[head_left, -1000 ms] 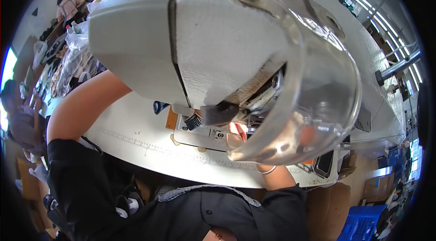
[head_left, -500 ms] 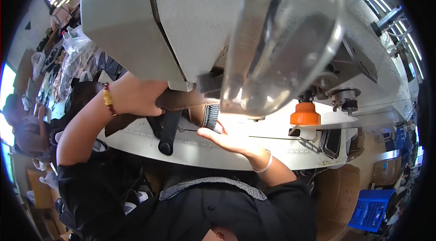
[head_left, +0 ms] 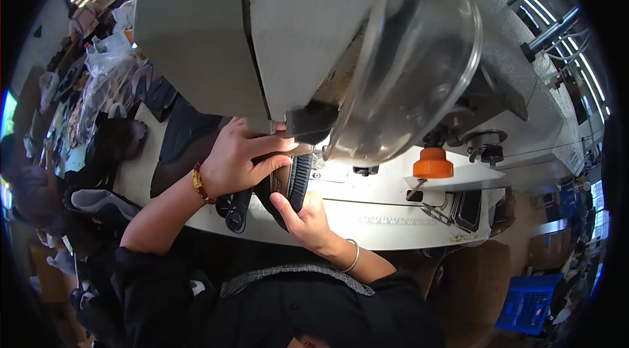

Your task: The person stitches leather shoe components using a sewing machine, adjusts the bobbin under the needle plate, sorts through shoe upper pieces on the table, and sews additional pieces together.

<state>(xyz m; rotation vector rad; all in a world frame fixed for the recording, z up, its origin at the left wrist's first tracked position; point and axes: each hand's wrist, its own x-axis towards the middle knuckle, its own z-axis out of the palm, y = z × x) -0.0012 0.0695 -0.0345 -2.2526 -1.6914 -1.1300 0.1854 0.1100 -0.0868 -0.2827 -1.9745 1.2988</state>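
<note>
A brown leather piece with a black ribbed band (head_left: 299,181), which looks like part of a shoe upper, is held under the head of a sewing machine (head_left: 196,33). My left hand (head_left: 239,158), with a red and gold bracelet, grips it from the left, thumb on top and some fingertips hidden behind the machine head. My right hand (head_left: 308,220), with a pale bangle, pinches its near end, thumb above and fingers underneath. Just left of the piece, a black handle-like object (head_left: 236,217) lies at the table edge, partly covered by my left wrist.
A clear plastic cover (head_left: 419,66) hangs at the machine's right, above an orange knob (head_left: 432,163). A small metal tool (head_left: 436,213) and a black flat object (head_left: 467,210) lie on the white table (head_left: 367,233). Dark shoe parts (head_left: 187,135) lie left; a blue crate (head_left: 529,302) stands lower right.
My right hand was spread open beside the piece and has closed on its near end. My left hand has moved right and onto the piece, which has turned so the ribbed band faces upward.
</note>
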